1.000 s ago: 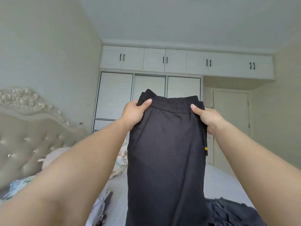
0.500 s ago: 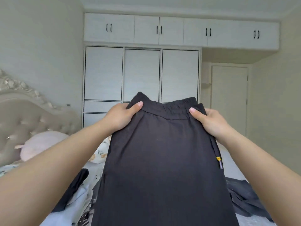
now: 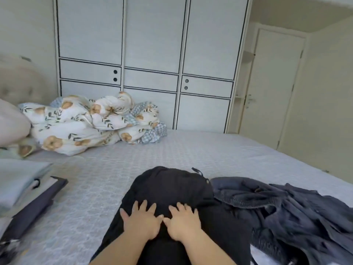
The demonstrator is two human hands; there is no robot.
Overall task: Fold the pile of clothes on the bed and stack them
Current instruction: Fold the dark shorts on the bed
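Ten fingers lie spread and nearly straight, gripping nothing: we press our left hand (image 3: 142,221) and right hand (image 3: 182,222) side by side, thumbs almost touching, flat on the black trousers (image 3: 172,188). We judge this flattens the cloth so a fold will hold. The trousers lie on the bed (image 3: 191,150) before us, waistband at the far end. Just right, touching them, sits the dark unfolded pile (image 3: 286,207); well left, folded clothes (image 3: 21,180) wait as a stack.
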